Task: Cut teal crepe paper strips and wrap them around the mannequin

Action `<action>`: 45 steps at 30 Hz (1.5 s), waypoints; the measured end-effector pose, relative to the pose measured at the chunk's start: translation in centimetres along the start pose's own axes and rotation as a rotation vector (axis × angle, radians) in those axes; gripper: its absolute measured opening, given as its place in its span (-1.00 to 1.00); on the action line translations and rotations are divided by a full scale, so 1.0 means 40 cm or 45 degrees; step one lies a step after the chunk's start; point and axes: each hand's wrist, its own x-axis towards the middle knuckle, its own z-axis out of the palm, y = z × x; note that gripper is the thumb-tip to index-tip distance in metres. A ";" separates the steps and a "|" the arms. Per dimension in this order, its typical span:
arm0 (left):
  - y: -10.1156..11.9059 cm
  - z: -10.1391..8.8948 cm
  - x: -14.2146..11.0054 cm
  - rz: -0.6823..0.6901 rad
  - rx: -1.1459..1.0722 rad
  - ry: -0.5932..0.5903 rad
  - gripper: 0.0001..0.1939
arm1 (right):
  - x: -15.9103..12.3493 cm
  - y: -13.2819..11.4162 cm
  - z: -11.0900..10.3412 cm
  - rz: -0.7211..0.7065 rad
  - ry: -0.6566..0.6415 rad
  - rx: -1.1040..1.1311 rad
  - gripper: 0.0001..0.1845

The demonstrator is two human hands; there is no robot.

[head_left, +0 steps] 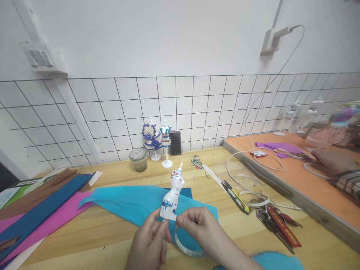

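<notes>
A small white dress-form mannequin (pixel 171 195), marked with blue and purple patches, tilts slightly right in my left hand (pixel 150 240), whose fingers pinch it at the lower end. My right hand (pixel 199 227) pinches a whitish strip of tape beside the mannequin's hem. A tape roll (pixel 188 250) with printing on its inner side hangs below that hand, partly hidden by it. Beneath both lies bright blue crepe paper (pixel 126 200) on the wooden table (pixel 98 232), with a darker blue piece (pixel 185 192) showing behind the mannequin.
Two decorated mannequins (pixel 166 148) and a lidded jar (pixel 138 160) stand by the wall. Coloured paper strips (pixel 53 202) lie left. To the right are a cutter (pixel 237 200), scissors (pixel 270 228) and red-handled pliers (pixel 284 227). Another person's hand (pixel 332 163) is over the orange table (pixel 309 187).
</notes>
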 end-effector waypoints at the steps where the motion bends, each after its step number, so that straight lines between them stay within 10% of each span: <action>1: -0.002 0.002 0.001 -0.007 -0.021 0.005 -0.57 | 0.002 0.001 0.000 0.004 -0.012 0.012 -0.55; 23: -0.004 0.010 0.011 -0.106 -0.243 -0.142 -0.50 | -0.003 -0.023 -0.009 -0.182 -0.188 0.207 -0.52; 33: 0.004 0.027 0.008 -0.009 -0.321 0.152 -0.60 | -0.019 -0.014 0.035 -0.296 -0.093 0.201 -0.54; 45: 0.029 0.015 -0.002 -0.178 -0.446 0.112 -0.59 | -0.020 -0.014 0.034 -0.278 -0.130 0.274 -0.58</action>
